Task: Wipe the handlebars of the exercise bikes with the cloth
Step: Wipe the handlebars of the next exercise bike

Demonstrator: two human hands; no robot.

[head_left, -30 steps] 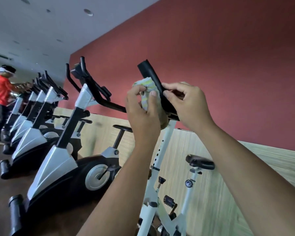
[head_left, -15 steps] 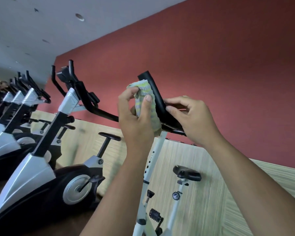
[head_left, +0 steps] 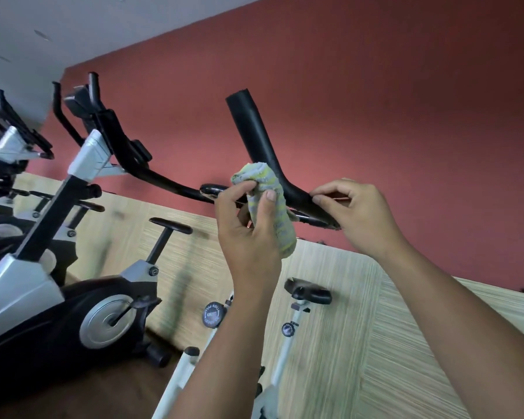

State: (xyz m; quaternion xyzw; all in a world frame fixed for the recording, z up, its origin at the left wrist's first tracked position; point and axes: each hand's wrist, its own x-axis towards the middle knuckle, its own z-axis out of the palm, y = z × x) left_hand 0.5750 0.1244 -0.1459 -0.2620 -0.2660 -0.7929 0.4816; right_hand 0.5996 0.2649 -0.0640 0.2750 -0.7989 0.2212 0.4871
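Cloth (head_left: 270, 204): a green-and-grey striped rag, bunched into a roll, lying against the inner bend of the black handlebar (head_left: 254, 137). It stands roughly upright; the upper end clears the fingers and the lower end hangs below the palm.

Left hand (head_left: 248, 234): clamped on the cloth, fingers curled round it from the left and the thumb laid across its front. The cloth sits between this hand and the bar.

Right hand (head_left: 357, 213): just to the right of the cloth, fingers curled, with fingertips and thumb pinching the lower run of the handlebar near its torn end. The two hands are close but not touching.

Handlebar: one padded horn rises up and to the left above both hands; the lower part passes behind the left hand.

Below the hands: a white frame (head_left: 176, 385), a round black knob (head_left: 213, 315) under the left wrist, and a black seat (head_left: 310, 293) between the forearms.

Left of the left hand: the next bike (head_left: 22, 285), silver and black, with more bikes beyond it, partly cut off.

Behind the hands: red wall (head_left: 406, 101) above pale wood panelling (head_left: 360, 343); grey ceiling (head_left: 58, 25) at upper left. The lower area is motion-blurred.
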